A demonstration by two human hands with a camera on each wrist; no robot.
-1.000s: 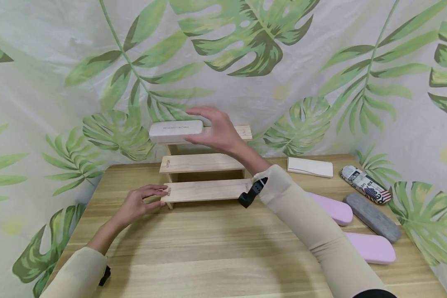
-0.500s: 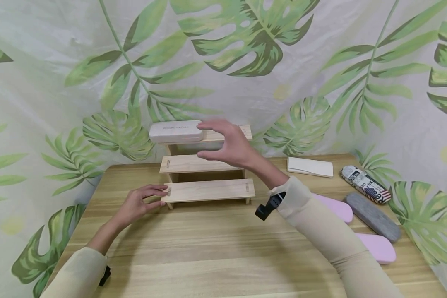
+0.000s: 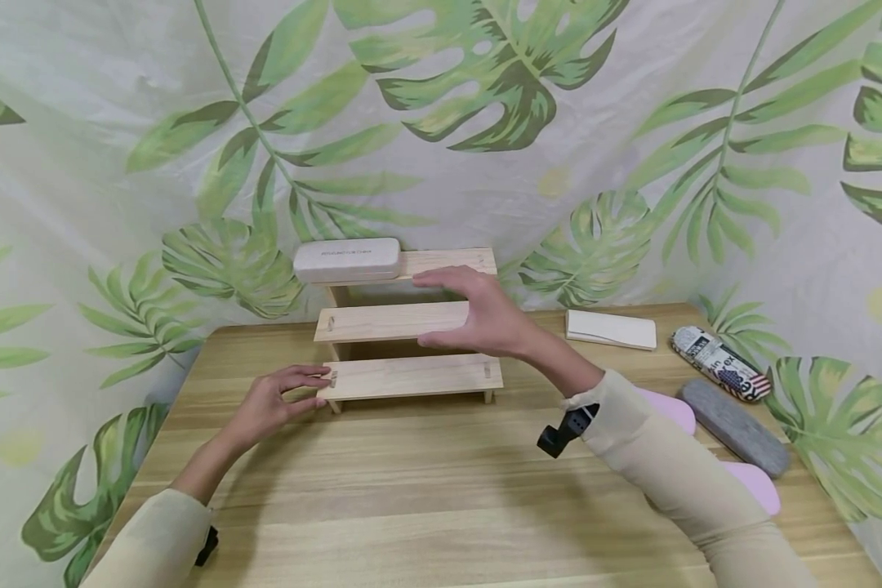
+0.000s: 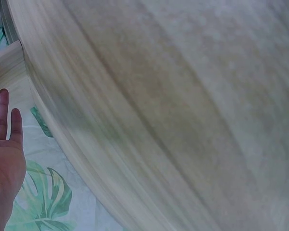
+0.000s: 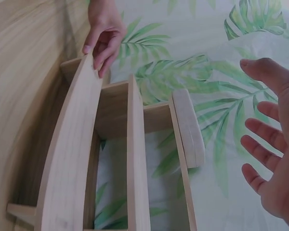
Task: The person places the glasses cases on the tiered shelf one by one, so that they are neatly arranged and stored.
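Observation:
A three-tier wooden shelf point(image 3: 412, 375) stands at the back of the table. On the left of its top tier lies a pale grey glasses case point(image 3: 347, 259), with small lettering on its lid. My left hand point(image 3: 275, 403) grips the left end of the lowest tier. The right wrist view shows that left hand point(image 5: 106, 36) with its thumb and fingers around the board's end. My right hand point(image 3: 496, 317) hangs in the air before the shelf's right side, fingers spread and curved with nothing between them. It is apart from the glasses case.
On the table's right side lie a white flat case point(image 3: 611, 329), a printed case with lettering point(image 3: 720, 363), a grey case point(image 3: 735, 426) and two pink cases point(image 3: 755, 487), partly hidden by my right sleeve. A leaf-patterned cloth point(image 3: 559, 163) hangs behind the table.
My right hand has drawn away from the glasses case, moving right and down toward me. The case stays on the top tier, and my left hand has kept its place.

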